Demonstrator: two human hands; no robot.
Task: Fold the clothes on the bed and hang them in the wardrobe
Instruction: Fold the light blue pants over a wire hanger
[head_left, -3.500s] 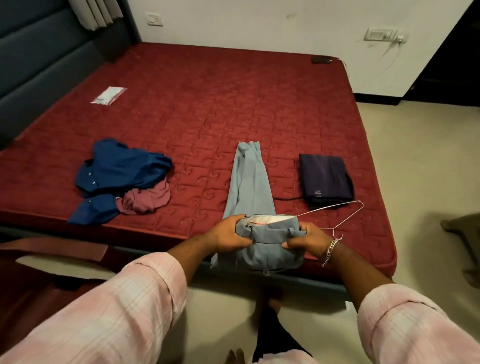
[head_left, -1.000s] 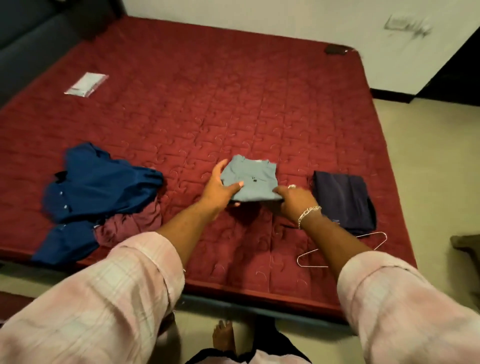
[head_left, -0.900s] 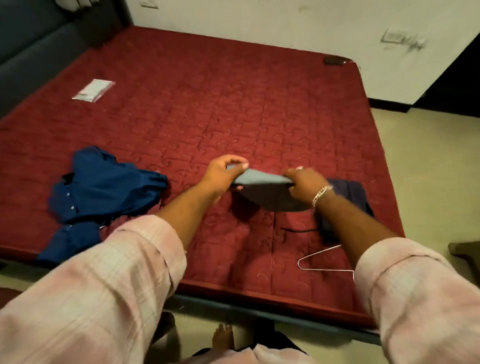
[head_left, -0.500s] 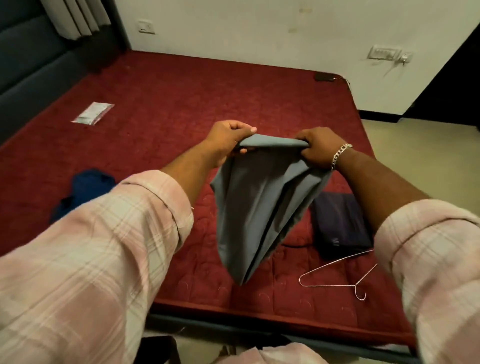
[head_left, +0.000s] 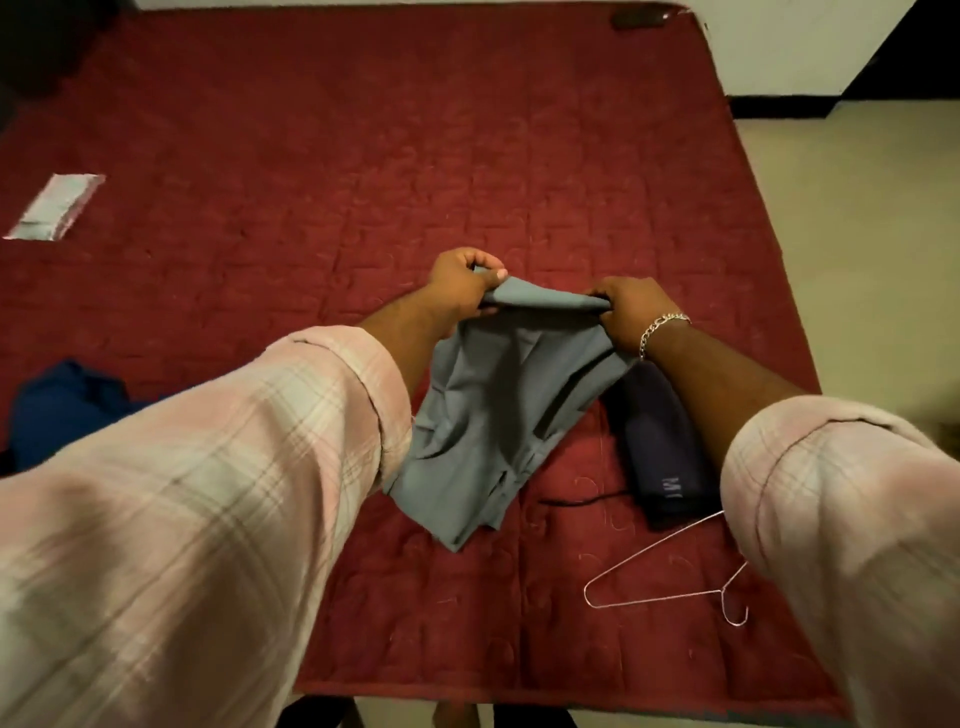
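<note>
Grey-blue trousers (head_left: 498, 410) held up over the red bed (head_left: 363, 156), lower end touching the mattress. Left hand (head_left: 462, 283) grip pinches one top corner; right hand (head_left: 631, 306) grip curls round the other. Folded dark garment (head_left: 662, 447) lies just beside, right. Wire hanger (head_left: 670, 577) near bed edge. Blue clothes (head_left: 57, 410) far left; white packet (head_left: 54, 205) well apart.

three garments can be counted on the red quilted mattress (head_left: 363, 156) — one grey-blue cloth garment (head_left: 498, 415), one folded dark purple garment (head_left: 662, 447), one crumpled dark blue garment (head_left: 62, 410). one thin wire hanger (head_left: 670, 587) — one pale flat packet (head_left: 54, 205). two hands, one silver chain bracelet (head_left: 662, 326).
</note>
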